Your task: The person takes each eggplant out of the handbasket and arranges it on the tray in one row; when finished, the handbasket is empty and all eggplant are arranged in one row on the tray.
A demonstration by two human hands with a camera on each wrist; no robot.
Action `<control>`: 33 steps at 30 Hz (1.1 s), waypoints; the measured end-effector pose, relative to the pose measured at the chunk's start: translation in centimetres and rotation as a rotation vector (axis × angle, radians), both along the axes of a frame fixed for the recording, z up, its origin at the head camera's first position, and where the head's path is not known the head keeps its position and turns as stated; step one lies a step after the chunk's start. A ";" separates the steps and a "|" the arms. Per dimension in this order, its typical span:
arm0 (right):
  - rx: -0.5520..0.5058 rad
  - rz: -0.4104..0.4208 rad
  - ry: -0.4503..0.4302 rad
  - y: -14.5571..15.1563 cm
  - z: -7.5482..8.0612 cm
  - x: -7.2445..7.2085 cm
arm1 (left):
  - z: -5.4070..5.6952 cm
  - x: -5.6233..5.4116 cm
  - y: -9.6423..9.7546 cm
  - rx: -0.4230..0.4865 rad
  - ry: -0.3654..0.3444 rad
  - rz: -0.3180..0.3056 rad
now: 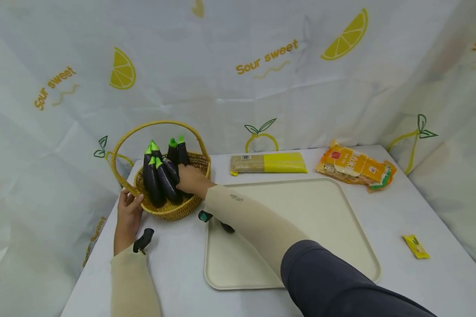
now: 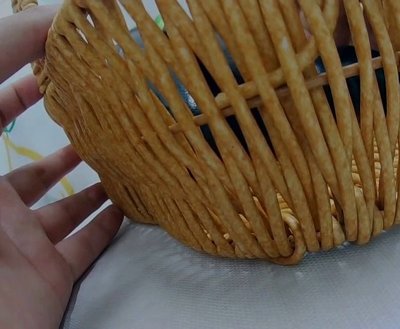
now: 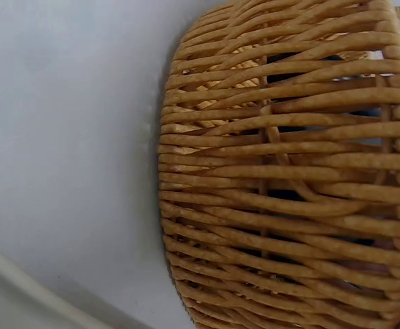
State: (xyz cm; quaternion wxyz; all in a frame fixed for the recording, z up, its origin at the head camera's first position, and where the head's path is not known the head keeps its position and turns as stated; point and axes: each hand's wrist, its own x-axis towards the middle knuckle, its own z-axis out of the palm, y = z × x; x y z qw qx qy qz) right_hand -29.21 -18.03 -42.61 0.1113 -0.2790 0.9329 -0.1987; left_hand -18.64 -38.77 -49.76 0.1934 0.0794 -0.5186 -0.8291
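Note:
A wicker basket [image 1: 172, 215] with a tall arched handle stands at the left of the table, holding several dark purple eggplants [image 1: 152, 185] with green stems. My left hand [image 1: 128, 213] is at its left side, thumb at the rim by the handle's foot. In the left wrist view, the spread fingers [image 2: 42, 171] touch the outside of the weave. My right hand [image 1: 193, 179] reaches over the right rim among the eggplants, its fingertips mostly hidden; I cannot tell whether they grip one. The right wrist view shows mainly the basket's woven wall [image 3: 289, 171].
A cream tray [image 1: 301, 207] lies right of the basket, under my right forearm. Behind it are a flat yellow-and-tan packet [image 1: 267, 163] and an orange food bag [image 1: 355, 167]. One small yellow packet [image 1: 415, 246] lies at the right. A lemon-print sheet [image 1: 206, 57] hangs behind the table.

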 end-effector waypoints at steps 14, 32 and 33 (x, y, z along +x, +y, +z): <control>-0.082 -0.032 -0.066 1.5 1.1 0.4 | -0.3 0.1 0.5 0.009 -0.020 -0.003; -0.460 0.086 -0.211 9.8 6.1 1.7 | 0.3 0.1 0.1 -0.005 -0.003 0.008; -0.478 0.077 -0.231 10.7 5.9 1.9 | 0.2 0.1 0.2 -0.008 -0.008 0.005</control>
